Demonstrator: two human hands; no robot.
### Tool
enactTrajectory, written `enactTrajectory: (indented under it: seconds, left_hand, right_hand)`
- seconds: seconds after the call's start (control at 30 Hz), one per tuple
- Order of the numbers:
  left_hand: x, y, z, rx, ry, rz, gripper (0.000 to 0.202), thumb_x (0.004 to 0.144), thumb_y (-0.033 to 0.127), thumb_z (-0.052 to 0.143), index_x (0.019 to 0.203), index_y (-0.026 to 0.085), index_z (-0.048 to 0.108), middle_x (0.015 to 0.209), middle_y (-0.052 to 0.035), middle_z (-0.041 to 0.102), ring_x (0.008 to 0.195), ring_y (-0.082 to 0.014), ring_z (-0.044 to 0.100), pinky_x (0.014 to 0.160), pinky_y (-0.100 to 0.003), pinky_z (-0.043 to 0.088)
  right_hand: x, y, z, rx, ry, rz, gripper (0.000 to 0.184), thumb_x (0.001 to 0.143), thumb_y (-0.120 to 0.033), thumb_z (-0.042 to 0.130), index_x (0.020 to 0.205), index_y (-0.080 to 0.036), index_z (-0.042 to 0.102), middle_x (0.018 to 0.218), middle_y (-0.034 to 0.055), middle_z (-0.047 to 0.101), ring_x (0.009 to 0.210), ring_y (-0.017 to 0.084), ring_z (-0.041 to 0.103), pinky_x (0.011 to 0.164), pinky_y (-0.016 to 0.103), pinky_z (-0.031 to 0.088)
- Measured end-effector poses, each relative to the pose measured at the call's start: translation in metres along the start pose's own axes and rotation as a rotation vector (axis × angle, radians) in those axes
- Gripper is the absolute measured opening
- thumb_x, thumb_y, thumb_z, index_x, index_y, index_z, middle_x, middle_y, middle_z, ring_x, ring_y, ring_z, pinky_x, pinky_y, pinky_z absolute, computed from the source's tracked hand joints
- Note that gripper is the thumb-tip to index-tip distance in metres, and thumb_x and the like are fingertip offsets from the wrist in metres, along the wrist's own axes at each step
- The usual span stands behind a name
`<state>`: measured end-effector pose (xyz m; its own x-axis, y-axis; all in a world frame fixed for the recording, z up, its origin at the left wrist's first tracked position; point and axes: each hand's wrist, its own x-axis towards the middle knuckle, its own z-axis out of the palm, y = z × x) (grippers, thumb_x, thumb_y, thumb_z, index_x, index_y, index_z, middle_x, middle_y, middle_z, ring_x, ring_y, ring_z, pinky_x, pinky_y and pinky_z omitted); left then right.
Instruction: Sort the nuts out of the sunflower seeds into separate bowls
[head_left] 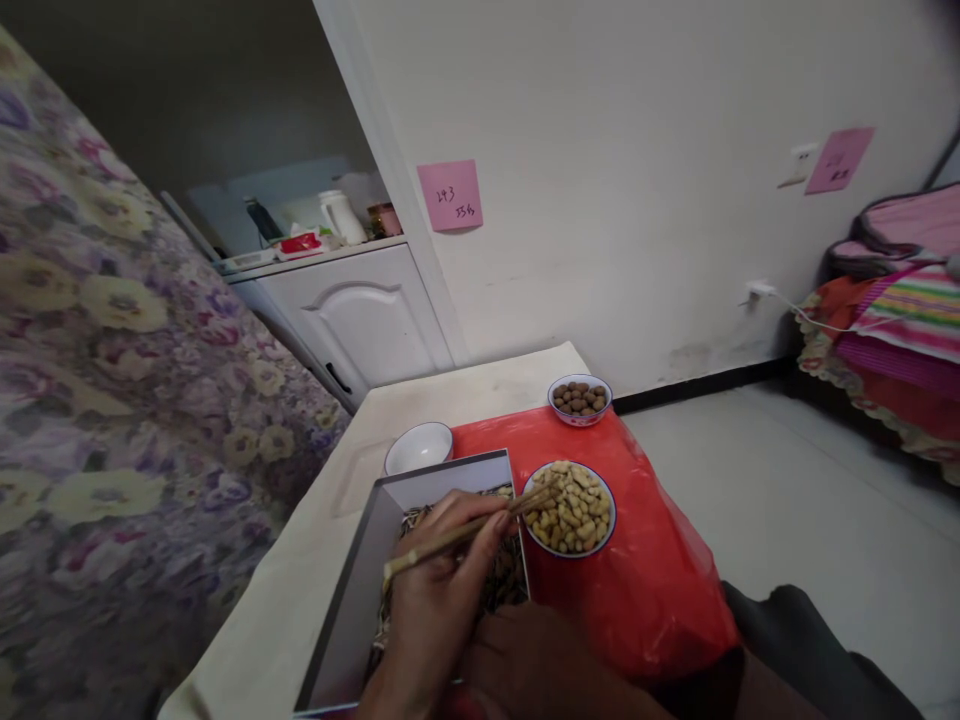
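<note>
My left hand (442, 580) is closed around a pair of wooden chopsticks (450, 540), held above the open box. Their tips reach over the box's right wall to the peanuts (574, 515) in a blue-rimmed bowl (613, 515); whether they pinch a peanut I cannot tell. Inside the grey-walled box (349, 590) lie striped sunflower seeds (409, 522) and some darker pieces, partly covered by my hands. My right hand (525, 650) is in shadow by the box's near right side, close to my left wrist, its fingers mostly hidden.
A white bowl (420, 448) stands behind the box. At the table's far right corner is a bowl of round brown nuts (579, 398). Red plastic sheeting (637, 590) covers the right part of the table (292, 570). A floral curtain (135, 400) hangs at left.
</note>
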<state>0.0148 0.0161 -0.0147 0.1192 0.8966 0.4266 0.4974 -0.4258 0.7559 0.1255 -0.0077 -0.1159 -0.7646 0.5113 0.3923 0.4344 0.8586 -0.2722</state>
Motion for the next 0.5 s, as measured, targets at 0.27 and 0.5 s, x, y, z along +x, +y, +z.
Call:
enactTrajectory:
  seconds: [0.27,0.5]
  left_hand:
    - [0.012,-0.003,0.021,-0.038,-0.047,-0.002,0.011,0.090,0.028,0.062,0.091,0.023,0.073,0.082,0.0000,0.068,0.077,-0.0144,0.064,0.067,-0.024,0.050]
    - [0.010,-0.005,0.023,-0.070,-0.024,-0.015,0.012,0.089,0.027,0.063,0.092,0.022,0.073,0.083,-0.0009,0.069,0.078,-0.0150,0.065,0.069,-0.025,0.051]
  right_hand:
    - [0.004,0.003,0.010,0.023,-0.004,-0.027,0.015,0.092,-0.030,0.055,0.090,-0.018,0.063,0.084,0.0045,0.071,0.066,0.017,0.060,0.053,0.026,0.039]
    - [0.003,0.003,0.014,0.000,0.069,-0.044,0.016,0.093,-0.028,0.053,0.085,-0.017,0.061,0.078,0.0037,0.069,0.063,0.017,0.059,0.052,0.028,0.039]
